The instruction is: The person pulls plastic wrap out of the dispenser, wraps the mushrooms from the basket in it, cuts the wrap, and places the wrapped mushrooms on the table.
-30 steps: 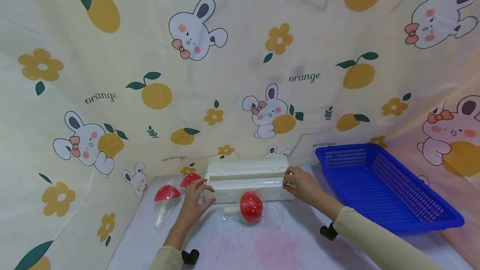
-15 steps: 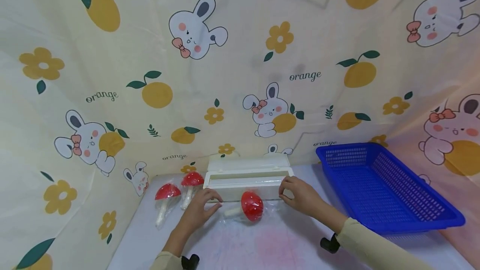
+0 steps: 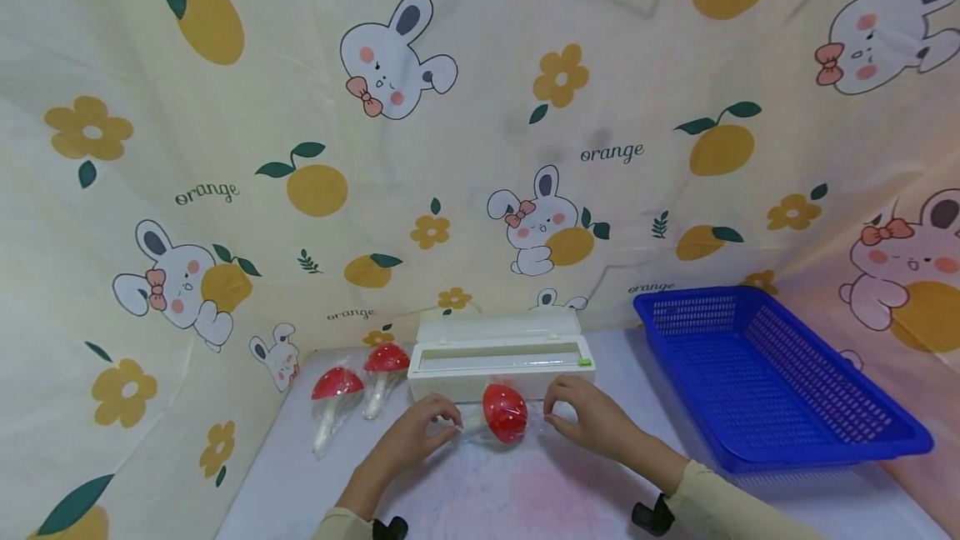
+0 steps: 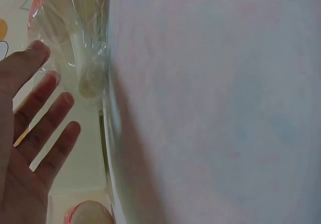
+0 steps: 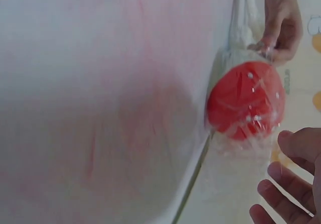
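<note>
A toy mushroom [image 3: 506, 413] with a red, white-dotted cap lies on its side in clear plastic wrap on the table, its pale stem toward the left. My left hand [image 3: 422, 433] is at the stem end; the right wrist view shows its thumb and fingers pinching the loose wrap there. My right hand [image 3: 592, 417] is beside the cap, thumb and forefinger parted at the wrap's other end. Right behind the mushroom stands a white cling film dispenser [image 3: 501, 382], lid up, with a green slider [image 3: 584, 362] at its right end.
Two more wrapped toy mushrooms [image 3: 337, 383] lie at the left of the white table [image 3: 480, 498]. A blue plastic basket [image 3: 780, 390] sits on the right. A printed cloth [image 3: 465, 140] hangs behind the table.
Both hands have come away from the dispenser, down toward me and inward to the two ends of the wrapped mushroom. The dispenser's green slider now shows, uncovered by my right hand.
</note>
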Available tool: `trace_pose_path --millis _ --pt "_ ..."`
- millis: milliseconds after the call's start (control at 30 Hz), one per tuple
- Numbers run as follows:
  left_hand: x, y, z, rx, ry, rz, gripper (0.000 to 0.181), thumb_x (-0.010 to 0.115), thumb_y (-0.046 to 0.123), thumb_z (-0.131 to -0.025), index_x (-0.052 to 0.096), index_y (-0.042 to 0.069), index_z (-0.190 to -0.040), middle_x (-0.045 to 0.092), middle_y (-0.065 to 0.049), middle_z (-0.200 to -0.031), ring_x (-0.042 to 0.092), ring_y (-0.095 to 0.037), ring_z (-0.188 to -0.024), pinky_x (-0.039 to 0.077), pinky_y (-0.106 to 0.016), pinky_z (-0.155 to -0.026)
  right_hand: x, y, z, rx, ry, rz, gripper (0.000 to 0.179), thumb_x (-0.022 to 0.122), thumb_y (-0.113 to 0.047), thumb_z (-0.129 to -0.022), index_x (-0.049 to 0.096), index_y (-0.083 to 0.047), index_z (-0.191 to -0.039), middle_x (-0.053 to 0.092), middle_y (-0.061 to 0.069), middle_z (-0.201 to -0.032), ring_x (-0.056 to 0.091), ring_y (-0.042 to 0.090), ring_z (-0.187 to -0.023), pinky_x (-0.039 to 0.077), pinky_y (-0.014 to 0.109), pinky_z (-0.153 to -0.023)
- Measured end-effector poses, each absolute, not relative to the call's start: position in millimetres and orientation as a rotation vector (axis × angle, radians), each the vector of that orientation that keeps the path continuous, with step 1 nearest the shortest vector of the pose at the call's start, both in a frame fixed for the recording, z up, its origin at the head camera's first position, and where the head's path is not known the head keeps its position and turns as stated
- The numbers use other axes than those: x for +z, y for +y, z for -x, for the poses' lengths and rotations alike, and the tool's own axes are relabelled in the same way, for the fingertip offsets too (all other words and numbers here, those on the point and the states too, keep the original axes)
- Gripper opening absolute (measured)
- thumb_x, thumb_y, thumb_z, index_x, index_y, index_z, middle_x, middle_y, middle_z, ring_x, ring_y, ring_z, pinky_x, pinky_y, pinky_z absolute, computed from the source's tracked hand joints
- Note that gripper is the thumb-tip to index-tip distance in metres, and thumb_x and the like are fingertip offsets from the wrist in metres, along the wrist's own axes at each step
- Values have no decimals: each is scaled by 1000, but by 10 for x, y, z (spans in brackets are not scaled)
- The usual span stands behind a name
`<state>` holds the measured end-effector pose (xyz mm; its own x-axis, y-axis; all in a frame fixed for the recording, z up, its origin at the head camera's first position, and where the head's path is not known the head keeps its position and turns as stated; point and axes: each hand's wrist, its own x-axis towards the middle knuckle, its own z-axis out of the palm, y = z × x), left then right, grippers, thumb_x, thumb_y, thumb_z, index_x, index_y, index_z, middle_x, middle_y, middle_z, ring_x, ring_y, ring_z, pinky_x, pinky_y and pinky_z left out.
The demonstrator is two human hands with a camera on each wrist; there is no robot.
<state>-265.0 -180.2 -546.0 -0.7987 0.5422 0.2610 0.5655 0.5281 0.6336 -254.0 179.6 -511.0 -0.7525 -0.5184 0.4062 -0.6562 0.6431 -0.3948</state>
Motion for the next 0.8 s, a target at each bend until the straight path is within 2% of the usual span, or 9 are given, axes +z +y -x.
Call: trace_pose_path --millis 267,433,533,700,800 --pt "-5436 -1722 2654 -1054 -2842 1001 7 79 21 -100 77 23 -106 66 11 -118 63 -12 -116 55 -39 -106 -5275 1647 2499 818 -2655 -968 22 87 -13 -91 71 -27 -96 64 -17 -103 63 7 -103 60 35 -92" --pt "-5440 -1691 2652 -937 -2911 984 12 82 28 -97 82 27 -109 65 13 -122 59 -12 -120 53 -42 -108 -5344 1565 2485 808 -2612 -1040 24 86 -6 -87 73 -23 -97 66 -14 -104 66 11 -105 60 37 -95" --pt "-5424 -1672 2638 -890 -2929 952 13 81 32 -98 83 29 -111 64 14 -121 58 -11 -119 54 -42 -106 -5362 1537 2457 791 -2596 -997 27 88 -7 -84 73 -24 -100 66 -14 -107 66 11 -107 60 39 -96" --pt "-5405 -1624 2618 -822 -2888 828 5 81 27 -98 79 29 -101 64 11 -118 62 -15 -115 57 -42 -102 -5361 1557 2374 833 -2605 -741 45 95 -21 -81 70 -22 -119 66 -6 -123 64 20 -121 57 48 -103" --pt "-5399 -1596 2623 -825 -2904 694 14 83 31 -96 72 29 -103 65 10 -115 63 -16 -113 58 -42 -98 -5368 1592 2342 902 -2666 -574 65 96 -29 -81 64 -14 -136 64 3 -134 61 29 -129 53 54 -108"
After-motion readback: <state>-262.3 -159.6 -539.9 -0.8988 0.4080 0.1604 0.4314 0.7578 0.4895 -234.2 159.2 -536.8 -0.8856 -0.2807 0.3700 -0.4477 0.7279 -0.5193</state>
